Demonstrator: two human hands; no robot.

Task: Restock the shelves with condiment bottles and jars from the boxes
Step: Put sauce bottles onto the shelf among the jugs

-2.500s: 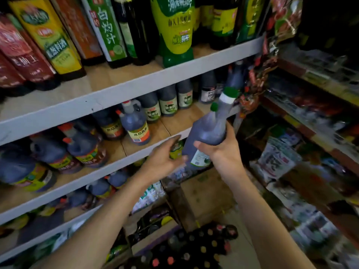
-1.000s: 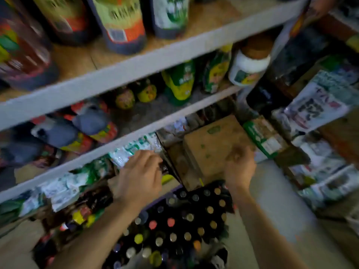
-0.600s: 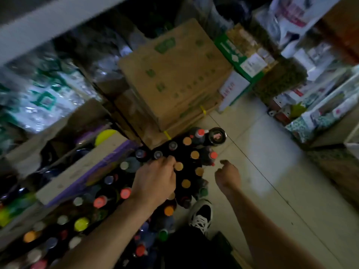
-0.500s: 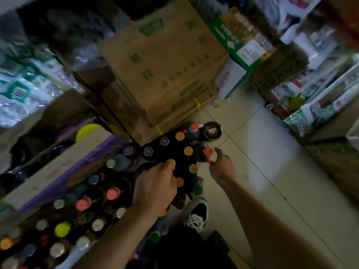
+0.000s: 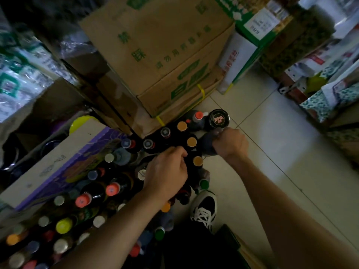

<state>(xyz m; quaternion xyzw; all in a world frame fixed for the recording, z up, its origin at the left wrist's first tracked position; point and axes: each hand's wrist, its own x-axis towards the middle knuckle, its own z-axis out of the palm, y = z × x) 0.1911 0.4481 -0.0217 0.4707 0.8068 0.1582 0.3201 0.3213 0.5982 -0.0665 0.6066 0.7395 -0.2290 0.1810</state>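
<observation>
Several dark condiment bottles (image 5: 108, 193) with orange, red, yellow and silver caps stand packed together on the floor, seen from above. My right hand (image 5: 230, 143) is closed around the top of a dark bottle (image 5: 206, 144) at the right edge of the cluster, beside a wide black-lidded jar (image 5: 219, 119). My left hand (image 5: 167, 172) reaches down among the bottles in the middle, fingers curled over a bottle top that it hides. Whether it grips one is unclear.
A stack of brown cartons (image 5: 165, 55) stands just behind the bottles. A purple-and-white box (image 5: 58, 164) lies at the left. A green-and-white carton (image 5: 250, 41) and packaged goods (image 5: 330, 78) line the right. My shoe (image 5: 205, 207) rests on the tiled floor (image 5: 272, 142).
My view dropped from the shelves to the floor. The bottle I held at the shelf is out of view. Both hands came down to the bottles, and my right hand closed on one.
</observation>
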